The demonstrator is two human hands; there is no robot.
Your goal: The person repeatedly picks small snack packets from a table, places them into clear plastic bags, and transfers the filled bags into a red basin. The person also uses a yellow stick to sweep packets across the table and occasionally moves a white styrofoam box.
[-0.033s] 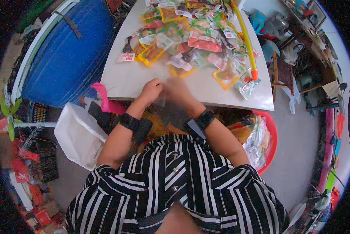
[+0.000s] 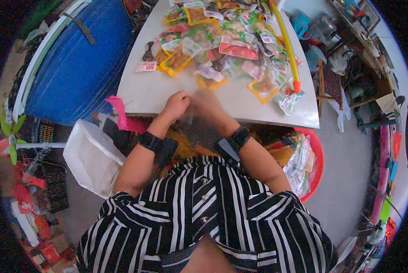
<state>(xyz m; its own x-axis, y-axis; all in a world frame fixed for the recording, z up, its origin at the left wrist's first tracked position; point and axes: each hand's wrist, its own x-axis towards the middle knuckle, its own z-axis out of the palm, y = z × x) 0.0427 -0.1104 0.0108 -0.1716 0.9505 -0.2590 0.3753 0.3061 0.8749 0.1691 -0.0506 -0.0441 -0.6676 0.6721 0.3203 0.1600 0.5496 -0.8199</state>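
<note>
My left hand [image 2: 177, 104] is closed at the near edge of the white table [image 2: 145, 93], its fingers curled in. Close against it on the right is my right hand [image 2: 209, 105], smeared by motion, so its fingers do not show clearly. A faint, pale, see-through bit hangs below the two hands; what it is I cannot make out. Beyond them spreads a heap of small sealed food pouches [image 2: 199, 34], some edged in yellow. A yellow-edged pouch [image 2: 210, 83] lies closest to my hands, and another yellow-edged pouch [image 2: 264, 92] lies further right.
A yellow tube with an orange end [image 2: 289, 50] runs along the table's right side. Below the table's right corner stands a red basket [image 2: 320, 159] full of pouches. A white container [image 2: 88, 154] and a pink bag [image 2: 118, 111] are at left, near a large blue surface [image 2: 81, 63].
</note>
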